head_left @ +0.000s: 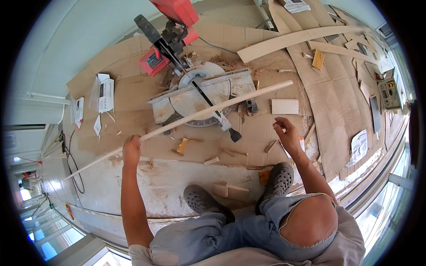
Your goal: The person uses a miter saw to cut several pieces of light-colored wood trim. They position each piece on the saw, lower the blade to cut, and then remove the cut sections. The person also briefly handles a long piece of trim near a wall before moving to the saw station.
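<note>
My left hand is closed around a long, thin wooden strip. The strip slants from the lower left up to the right, across the front of a miter saw. The saw's red head is raised, and its black-tipped handle points toward me below the strip. To the right of the saw, my right hand hovers apart from the strip. Its fingers are loosely curled with the tips apart, and nothing shows between them. A short, pale wood block lies just beyond that hand.
Cardboard sheets cover much of the floor. Wood offcuts, sawdust and yellow pieces are scattered about. A wide board lies at the far right, near a control box. My shoes stand close in front; a cable runs at left.
</note>
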The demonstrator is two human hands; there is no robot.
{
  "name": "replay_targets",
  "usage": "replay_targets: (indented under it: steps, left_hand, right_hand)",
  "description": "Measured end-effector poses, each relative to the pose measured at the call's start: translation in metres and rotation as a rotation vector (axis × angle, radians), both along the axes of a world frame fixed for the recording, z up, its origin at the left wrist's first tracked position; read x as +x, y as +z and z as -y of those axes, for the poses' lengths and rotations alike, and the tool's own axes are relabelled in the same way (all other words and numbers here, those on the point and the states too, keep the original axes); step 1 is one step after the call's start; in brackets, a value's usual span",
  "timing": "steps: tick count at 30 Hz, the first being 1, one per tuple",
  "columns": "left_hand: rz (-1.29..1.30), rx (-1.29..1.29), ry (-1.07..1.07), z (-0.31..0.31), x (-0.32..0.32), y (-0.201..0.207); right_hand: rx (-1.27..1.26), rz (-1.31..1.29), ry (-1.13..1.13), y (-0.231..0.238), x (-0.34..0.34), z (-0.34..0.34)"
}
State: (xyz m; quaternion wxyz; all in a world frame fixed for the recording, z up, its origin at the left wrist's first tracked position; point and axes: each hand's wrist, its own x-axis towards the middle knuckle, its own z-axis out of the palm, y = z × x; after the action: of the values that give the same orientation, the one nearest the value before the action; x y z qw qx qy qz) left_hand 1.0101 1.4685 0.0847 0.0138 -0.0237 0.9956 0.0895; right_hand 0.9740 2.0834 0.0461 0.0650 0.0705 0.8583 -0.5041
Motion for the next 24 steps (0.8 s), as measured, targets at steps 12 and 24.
replay_targets:
  steps: [12, 24]
  left_hand:
    - [-0.057, -0.105, 0.077, 0.051, -0.033, -0.024]
    - [-0.034, -0.107, 0.097, 0.059, -0.048, -0.028]
  right_hand:
    - [-0.293, 0.495, 0.573, -0.037, -0.038, 0.128]
    - [-0.182, 0.464, 0.515, -0.018, -0.084, 0.074]
